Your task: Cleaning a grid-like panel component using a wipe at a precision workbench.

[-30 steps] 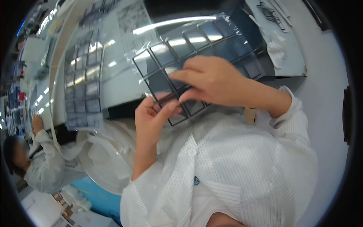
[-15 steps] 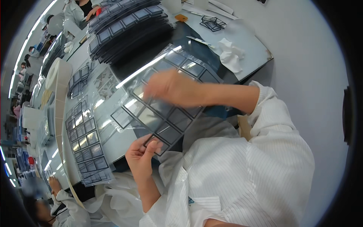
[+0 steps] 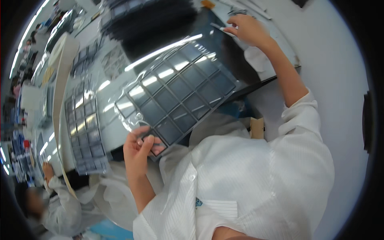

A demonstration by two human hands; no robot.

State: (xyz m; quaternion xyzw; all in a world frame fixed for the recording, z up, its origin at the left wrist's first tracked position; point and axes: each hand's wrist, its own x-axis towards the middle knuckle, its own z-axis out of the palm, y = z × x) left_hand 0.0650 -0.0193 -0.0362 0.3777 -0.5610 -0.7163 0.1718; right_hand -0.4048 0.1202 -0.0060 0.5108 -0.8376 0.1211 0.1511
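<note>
A grid panel [image 3: 175,101] of thin black frames with grey panes, under clear plastic film, lies tilted across the table's near edge. My left hand [image 3: 139,150] pinches its near corner between thumb and fingers. At the far right, my right hand [image 3: 249,31] is over a slim, pale, pointed tool [image 3: 218,28]; its kind is unclear. The thumb is at the tool, with the index finger curved apart from it. Whether they touch the tool, I cannot tell. Behind the right wrist lies crumpled white paper [image 3: 256,60].
A second film-covered grid panel [image 3: 84,130] lies to the left, beside a pale curved strip [image 3: 60,96]. A tall stack of dark frames [image 3: 150,20] stands at the back. A co-worker [image 3: 60,200] sits at lower left. An orange piece [image 3: 208,4] lies at the far edge.
My right hand has left the panel and moved far right to the pale tool. The left hand still grips the panel's corner. The whole view has shifted slightly.
</note>
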